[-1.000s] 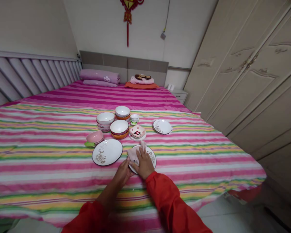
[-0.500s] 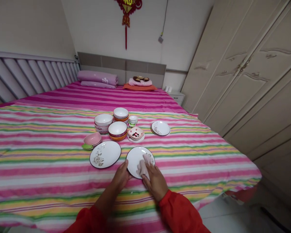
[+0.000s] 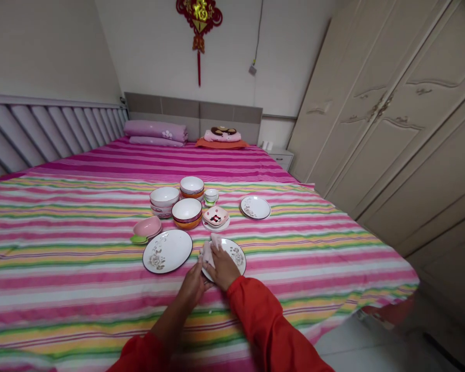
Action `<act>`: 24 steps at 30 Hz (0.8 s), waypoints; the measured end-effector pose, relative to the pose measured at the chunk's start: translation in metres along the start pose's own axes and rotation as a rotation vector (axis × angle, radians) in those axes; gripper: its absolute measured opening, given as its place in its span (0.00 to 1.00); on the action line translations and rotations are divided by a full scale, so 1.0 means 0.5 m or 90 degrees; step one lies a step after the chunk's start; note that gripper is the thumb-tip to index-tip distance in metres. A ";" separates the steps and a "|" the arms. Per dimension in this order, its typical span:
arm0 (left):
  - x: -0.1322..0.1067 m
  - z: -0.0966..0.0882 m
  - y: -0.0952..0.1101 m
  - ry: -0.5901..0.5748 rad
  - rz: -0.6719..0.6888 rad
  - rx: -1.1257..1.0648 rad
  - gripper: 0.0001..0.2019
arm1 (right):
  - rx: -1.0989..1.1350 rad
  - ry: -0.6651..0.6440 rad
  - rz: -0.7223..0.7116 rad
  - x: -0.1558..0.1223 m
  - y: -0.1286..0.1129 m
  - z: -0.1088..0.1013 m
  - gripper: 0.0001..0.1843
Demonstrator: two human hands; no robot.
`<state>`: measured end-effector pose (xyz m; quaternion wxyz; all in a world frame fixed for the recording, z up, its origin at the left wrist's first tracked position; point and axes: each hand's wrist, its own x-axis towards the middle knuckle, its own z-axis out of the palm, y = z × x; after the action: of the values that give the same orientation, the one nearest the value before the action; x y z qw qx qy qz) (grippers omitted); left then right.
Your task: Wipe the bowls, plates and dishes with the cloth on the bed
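Cloth [image 3: 207, 254] of a pale pink colour is held beneath the fingers of the right hand [image 3: 225, 267] and pressed onto the left part of a white round plate [image 3: 237, 256]. The plate's near-left rim is gripped by the left hand [image 3: 192, 284]; whether the plate is lifted clear of the striped sheet [image 3: 101, 289] cannot be told. Grey-brown flowers are left uncovered on its right side. Just to its left, a larger oval plate [image 3: 174, 249] is laid flat on the bed. Behind these, bowls are stacked in three piles [image 3: 187, 210], with a pink bowl [image 3: 147, 226] set to their left and a pink patterned dish [image 3: 216, 216] to their right. Farther right, flowered plates [image 3: 257, 207] are stacked, well apart from the bowls.
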<state>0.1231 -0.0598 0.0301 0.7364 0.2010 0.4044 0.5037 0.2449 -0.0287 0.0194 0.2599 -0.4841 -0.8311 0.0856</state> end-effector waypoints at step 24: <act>0.001 -0.005 -0.003 -0.003 0.001 0.011 0.19 | 0.004 -0.115 0.125 0.019 -0.002 -0.047 0.36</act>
<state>0.1222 -0.0601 0.0274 0.7352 0.2088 0.4071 0.5002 0.2527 -0.0237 0.0431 0.1757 -0.5529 -0.7993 0.1567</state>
